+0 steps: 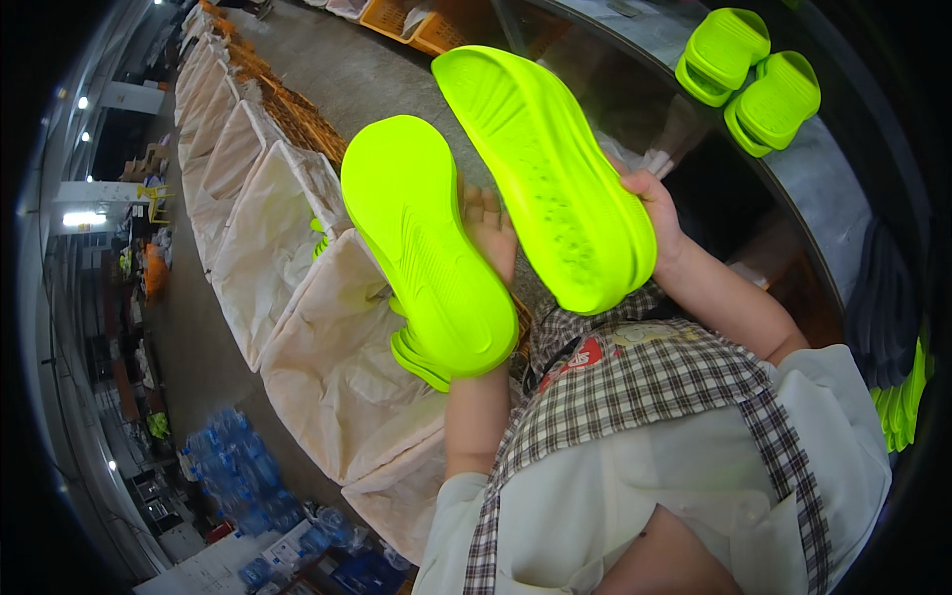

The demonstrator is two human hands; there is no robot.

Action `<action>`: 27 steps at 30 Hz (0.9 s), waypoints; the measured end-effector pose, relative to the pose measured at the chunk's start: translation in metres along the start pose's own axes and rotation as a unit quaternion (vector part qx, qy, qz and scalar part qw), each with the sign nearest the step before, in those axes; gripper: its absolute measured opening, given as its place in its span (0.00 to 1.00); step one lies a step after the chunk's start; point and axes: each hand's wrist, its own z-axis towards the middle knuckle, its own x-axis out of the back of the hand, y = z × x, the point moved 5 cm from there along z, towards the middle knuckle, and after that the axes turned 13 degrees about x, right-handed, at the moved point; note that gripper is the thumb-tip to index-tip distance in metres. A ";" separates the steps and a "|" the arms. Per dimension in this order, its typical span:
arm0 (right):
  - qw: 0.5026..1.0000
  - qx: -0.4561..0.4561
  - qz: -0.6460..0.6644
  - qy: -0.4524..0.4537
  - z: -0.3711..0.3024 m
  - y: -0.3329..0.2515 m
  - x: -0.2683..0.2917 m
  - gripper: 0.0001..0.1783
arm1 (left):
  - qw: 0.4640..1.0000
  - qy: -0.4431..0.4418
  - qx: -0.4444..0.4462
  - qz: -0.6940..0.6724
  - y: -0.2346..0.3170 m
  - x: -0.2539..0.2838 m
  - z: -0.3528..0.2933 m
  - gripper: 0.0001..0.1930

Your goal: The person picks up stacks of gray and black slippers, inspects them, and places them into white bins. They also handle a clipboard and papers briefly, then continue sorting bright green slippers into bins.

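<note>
In my left hand [489,233] is a bright yellow-green foam shoe sole [421,238], held upright with its smooth, partly grooved face showing. The fingers appear at its right edge; the rest of the hand is hidden behind it. My right hand [650,203] is closed on the right side of a second sole [550,178] of the same colour. That one tilts to the left, with ribs and small dark dots on its face. The two soles are held side by side, slightly apart. No straps show on either.
Pale cloth-lined bins [327,367] stand in a row on my left, with green pieces [416,362] in the near one. At right, two green slides [729,55] rest on a grey surface, near dark pieces [881,297]. Orange crates [436,30] are far; blue bottles [243,466] stand lower left.
</note>
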 end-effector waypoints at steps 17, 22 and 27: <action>0.778 0.249 -0.557 -0.146 -0.005 -0.056 -0.085 0.16 | 0.911 -0.097 0.252 -0.311 -0.018 -0.019 0.000 0.29; 0.710 0.498 -0.489 0.099 -0.033 -0.193 -0.025 0.16 | 0.887 -0.183 0.271 -0.327 -0.012 -0.013 0.010 0.30; 0.533 0.583 -0.489 0.369 -0.077 -0.321 0.067 0.24 | 0.900 -0.196 0.242 -0.306 -0.011 -0.010 0.009 0.31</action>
